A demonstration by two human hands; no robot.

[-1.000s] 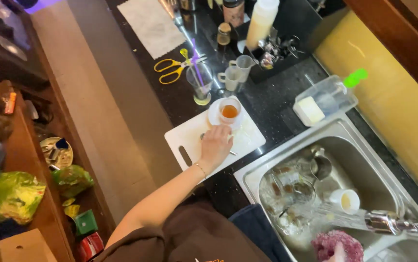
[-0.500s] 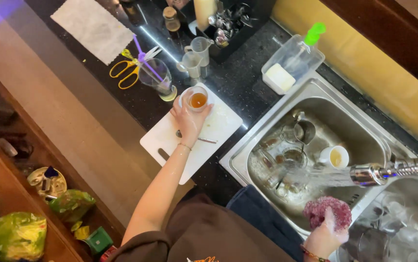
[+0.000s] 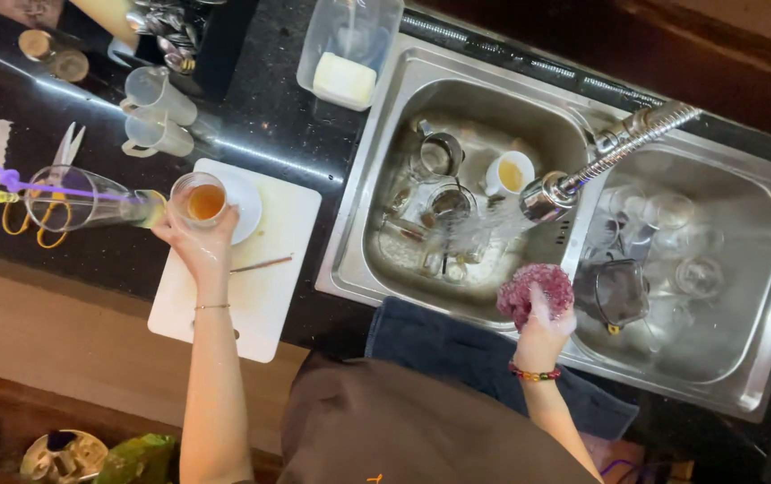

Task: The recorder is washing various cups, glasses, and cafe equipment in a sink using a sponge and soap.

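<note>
From the head view, the left hand (image 3: 199, 244) is curled around a small glass (image 3: 201, 199) of amber liquid, holding it over a white saucer (image 3: 244, 204) on the white board (image 3: 264, 287), at about 9 o'clock from the sink (image 3: 385, 179). A thin stick (image 3: 262, 263) lies on the board at 4 o'clock from the glass. The right hand (image 3: 542, 330) is closed on a pink scrubber (image 3: 533, 289) (fluffy, rounded) at the sink's front rim, at 6 o'clock from the tap (image 3: 551, 195). Two measuring jugs (image 3: 159, 112) stand at 11 o'clock from the glass.
</note>
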